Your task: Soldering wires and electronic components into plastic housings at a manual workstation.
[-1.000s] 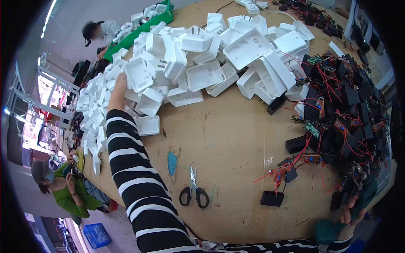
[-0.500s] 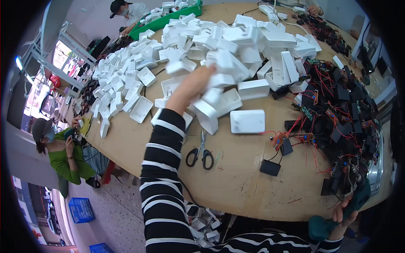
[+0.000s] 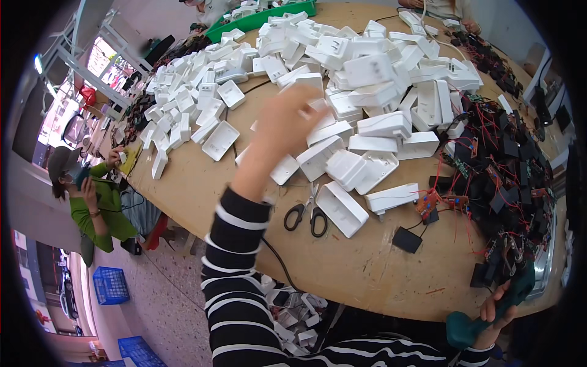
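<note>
My left hand [image 3: 282, 125], in a striped sleeve, hangs over the near side of a heap of white plastic housings [image 3: 367, 70]. It looks empty with the fingers apart, though slightly blurred. Several housings lie just right of it, among them an open white shell [image 3: 342, 209] beside black-handled scissors [image 3: 307, 211] and a closed-looking white case [image 3: 393, 197]. At the lower right, by the table edge, my right hand [image 3: 496, 311] is wrapped round a dark green power screwdriver [image 3: 463, 330]. Its tip reaches toward the circuit boards and is hard to make out.
Red-wired circuit boards with black blocks [image 3: 498, 165] crowd the right side. A green tray [image 3: 260, 19] of white parts stands at the far edge. One person in green [image 3: 98, 205] sits at the left; others are at the far side. Blue crates [image 3: 111, 285] stand on the floor.
Several white housings have spread nearer, around the scissors and the small circuit board. My left hand has drawn away from the pieces it was moving. The right hand keeps its hold. The view has shifted slightly.
</note>
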Available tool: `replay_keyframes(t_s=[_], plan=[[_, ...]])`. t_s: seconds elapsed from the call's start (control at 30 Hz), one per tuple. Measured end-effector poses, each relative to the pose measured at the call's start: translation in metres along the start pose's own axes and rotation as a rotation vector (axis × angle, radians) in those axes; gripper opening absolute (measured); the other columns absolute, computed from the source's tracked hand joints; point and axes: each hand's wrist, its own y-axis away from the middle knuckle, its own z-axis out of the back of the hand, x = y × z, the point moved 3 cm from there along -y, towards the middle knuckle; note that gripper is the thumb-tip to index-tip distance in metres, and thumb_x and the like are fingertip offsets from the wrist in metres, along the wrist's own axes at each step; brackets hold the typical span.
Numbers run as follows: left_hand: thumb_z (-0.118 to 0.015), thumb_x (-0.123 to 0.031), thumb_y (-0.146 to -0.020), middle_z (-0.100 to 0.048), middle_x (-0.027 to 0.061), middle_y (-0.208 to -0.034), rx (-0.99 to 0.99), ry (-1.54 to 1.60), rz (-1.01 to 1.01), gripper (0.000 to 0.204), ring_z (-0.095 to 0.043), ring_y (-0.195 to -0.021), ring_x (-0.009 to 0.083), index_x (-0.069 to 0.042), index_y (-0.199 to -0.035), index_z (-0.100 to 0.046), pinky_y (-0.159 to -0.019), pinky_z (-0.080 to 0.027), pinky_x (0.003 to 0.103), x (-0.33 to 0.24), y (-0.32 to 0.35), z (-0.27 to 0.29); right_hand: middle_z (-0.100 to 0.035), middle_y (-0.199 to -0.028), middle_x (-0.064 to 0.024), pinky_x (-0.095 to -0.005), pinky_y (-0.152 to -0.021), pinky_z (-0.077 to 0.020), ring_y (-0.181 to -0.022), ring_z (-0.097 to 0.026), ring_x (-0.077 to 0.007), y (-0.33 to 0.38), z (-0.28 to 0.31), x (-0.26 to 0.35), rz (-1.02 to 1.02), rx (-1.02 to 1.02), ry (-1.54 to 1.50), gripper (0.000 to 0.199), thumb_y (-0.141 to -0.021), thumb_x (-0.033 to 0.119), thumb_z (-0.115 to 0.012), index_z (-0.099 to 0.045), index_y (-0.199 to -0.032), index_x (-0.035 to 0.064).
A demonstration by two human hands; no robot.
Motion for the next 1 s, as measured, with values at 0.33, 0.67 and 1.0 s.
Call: replay_keyframes(t_s=[0.33, 0.67, 1.0], plan=[[-0.07, -0.055, -0.07, -0.045, 0.0241, -0.135, -0.116, -0.444, 0.723, 0.093, -0.044, -0.125, 0.0359, 0.002, -0.137, -0.038, -0.101, -0.037, 0.037, 0.291, 0.027, 0.148, -0.053, -0.104, -0.0154, -0.025, -0.045, -0.0456, -0.053, -0.05, -0.0132, -0.008, 0.021, -0.007, 0.076, -0.108, 0.067, 0.047, -0.092, 0.024, -0.058, -0.033, -0.124, -0.0004], [-0.065, -0.021, -0.083, -0.059, 0.0063, -0.119, 0.292, 0.236, 0.45, 0.047, -0.055, -0.104, 0.0134, -0.004, -0.126, -0.055, -0.086, -0.042, 0.022, 0.161, -0.005, 0.028, -0.052, -0.1, -0.0124, -0.0229, -0.043, -0.0432, -0.05, -0.049, -0.0112, -0.02, -0.01, -0.019, 0.12, -0.195, 0.116, 0.045, -0.092, 0.026, -0.057, -0.034, -0.121, 0.0009], [-0.08, -0.035, -0.067, -0.049, 0.026, -0.125, -0.476, -0.632, 0.226, 0.084, -0.044, -0.12, 0.035, 0.008, -0.128, -0.04, -0.098, -0.038, 0.042, 0.261, -0.038, 0.124, -0.05, -0.098, -0.0119, -0.022, -0.043, -0.0446, -0.049, -0.049, -0.0105, -0.015, 0.004, -0.01, 0.15, -0.188, 0.208, 0.044, -0.092, 0.026, -0.056, -0.034, -0.118, -0.0002]])
